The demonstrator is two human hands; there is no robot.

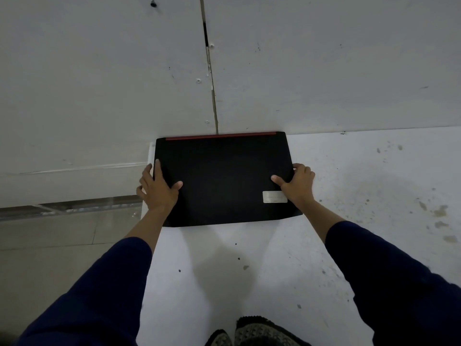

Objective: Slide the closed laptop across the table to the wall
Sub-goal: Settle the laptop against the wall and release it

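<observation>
A closed black laptop (224,178) with a red strip along its far edge and a silver sticker near its front right corner lies flat on the white table (349,196). Its far edge touches the white wall (324,71). My left hand (157,188) grips the laptop's left edge, thumb on the lid and fingers wrapped over the side. My right hand (296,183) holds the right edge the same way. Both forearms are in dark blue sleeves.
The table's left edge runs just beside the laptop, with a tiled floor (62,245) below it. A vertical seam (210,71) splits the wall panels. The table's right part is stained. A dark patterned object (257,333) lies at the near edge.
</observation>
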